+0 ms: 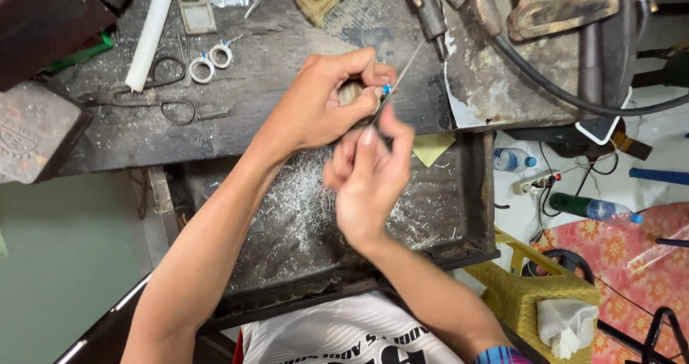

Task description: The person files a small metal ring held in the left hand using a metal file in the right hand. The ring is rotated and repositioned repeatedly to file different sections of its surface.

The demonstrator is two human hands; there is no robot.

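Metal filings dust a dark, worn table [287, 70], where scissors [169, 95] and two small rings [210, 61] lie at the left, well apart from the hands. Near the middle, the left hand [323, 98] is closed around a small pale piece with a blue stone [386, 89], pinched at the table's front edge. Just right and below it, the right hand [369, 177] – blurred – grips a thin metal tool [402, 77], fingers together. The tool's long axis slants up and to the right, its lower part touching the piece beside the stone. A tray [474, 192] of shavings sits beneath both hands.
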